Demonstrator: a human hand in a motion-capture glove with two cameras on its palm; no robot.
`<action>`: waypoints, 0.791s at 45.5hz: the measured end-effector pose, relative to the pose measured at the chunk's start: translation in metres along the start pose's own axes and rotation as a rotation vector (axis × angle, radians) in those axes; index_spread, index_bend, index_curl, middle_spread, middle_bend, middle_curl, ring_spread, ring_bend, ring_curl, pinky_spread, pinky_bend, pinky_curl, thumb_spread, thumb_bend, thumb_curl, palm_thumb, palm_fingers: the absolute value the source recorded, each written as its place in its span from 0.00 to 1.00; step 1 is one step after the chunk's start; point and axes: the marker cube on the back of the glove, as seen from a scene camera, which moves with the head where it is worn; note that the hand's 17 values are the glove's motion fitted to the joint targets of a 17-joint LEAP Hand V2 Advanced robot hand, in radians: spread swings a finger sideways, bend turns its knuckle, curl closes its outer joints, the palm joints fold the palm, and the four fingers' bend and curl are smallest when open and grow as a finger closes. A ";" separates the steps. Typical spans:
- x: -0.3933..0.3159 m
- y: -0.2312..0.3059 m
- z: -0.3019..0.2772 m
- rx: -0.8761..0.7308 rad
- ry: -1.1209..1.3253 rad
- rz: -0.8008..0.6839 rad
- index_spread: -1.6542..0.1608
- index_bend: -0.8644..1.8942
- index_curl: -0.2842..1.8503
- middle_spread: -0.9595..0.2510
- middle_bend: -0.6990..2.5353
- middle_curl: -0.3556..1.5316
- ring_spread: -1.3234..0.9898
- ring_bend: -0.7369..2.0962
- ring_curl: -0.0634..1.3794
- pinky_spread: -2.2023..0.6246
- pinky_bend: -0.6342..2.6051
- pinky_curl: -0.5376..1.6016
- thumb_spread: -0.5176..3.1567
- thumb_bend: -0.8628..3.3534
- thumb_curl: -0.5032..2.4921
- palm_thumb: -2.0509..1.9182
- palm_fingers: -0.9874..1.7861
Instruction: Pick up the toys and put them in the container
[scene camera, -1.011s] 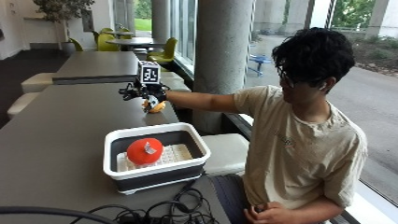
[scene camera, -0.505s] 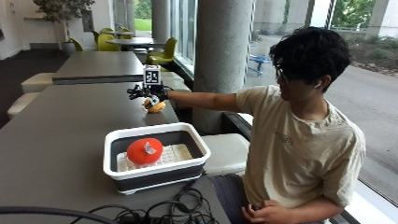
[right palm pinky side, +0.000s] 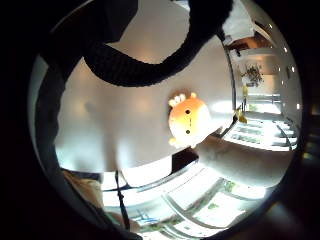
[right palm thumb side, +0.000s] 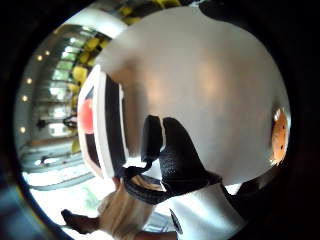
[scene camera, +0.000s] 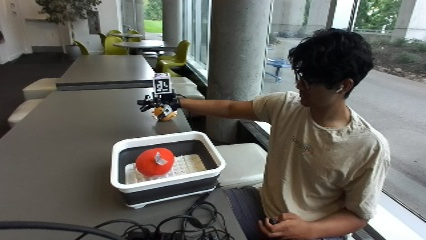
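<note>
An orange plush toy (scene camera: 164, 114) with a small face lies on the grey table (scene camera: 66, 130) near its window-side edge. My gloved right hand (scene camera: 158, 102) hovers just above it with fingers spread and slightly bent, holding nothing. In the little finger side palm view the plush toy (right palm pinky side: 189, 121) lies on the table a short way off, beyond an arched gloved finger (right palm pinky side: 150, 65). Nearer the person stands the white-rimmed container (scene camera: 160, 138) with a round red toy (scene camera: 154, 161) inside. The thumb side palm view shows the container (right palm thumb side: 107, 125), the red toy (right palm thumb side: 86, 112) and the orange toy (right palm thumb side: 279, 136).
Black cables (scene camera: 166, 227) lie on the table in front of the container. A concrete pillar (scene camera: 238, 60) stands behind the arm, beside a white bench seat (scene camera: 243, 157). The person's bare left hand (scene camera: 286, 227) rests in their lap.
The gloved hand has dropped a little closer to the orange plush toy. The toy and the container have not moved.
</note>
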 end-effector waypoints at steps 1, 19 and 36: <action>0.000 0.000 0.000 0.002 -0.002 0.002 0.73 0.39 0.31 0.76 0.25 0.26 0.56 0.32 0.24 0.78 0.49 0.40 0.48 0.20 0.25 0.51 0.31; -0.010 0.000 0.003 -0.008 0.004 0.026 0.73 0.37 0.31 0.75 0.25 0.26 0.56 0.32 0.23 0.78 0.49 0.41 0.49 0.20 0.25 0.51 0.30; -0.026 -0.002 0.008 -0.018 -0.091 0.099 0.73 0.38 0.31 0.75 0.25 0.26 0.56 0.32 0.24 0.78 0.49 0.41 0.49 0.20 0.25 0.51 0.30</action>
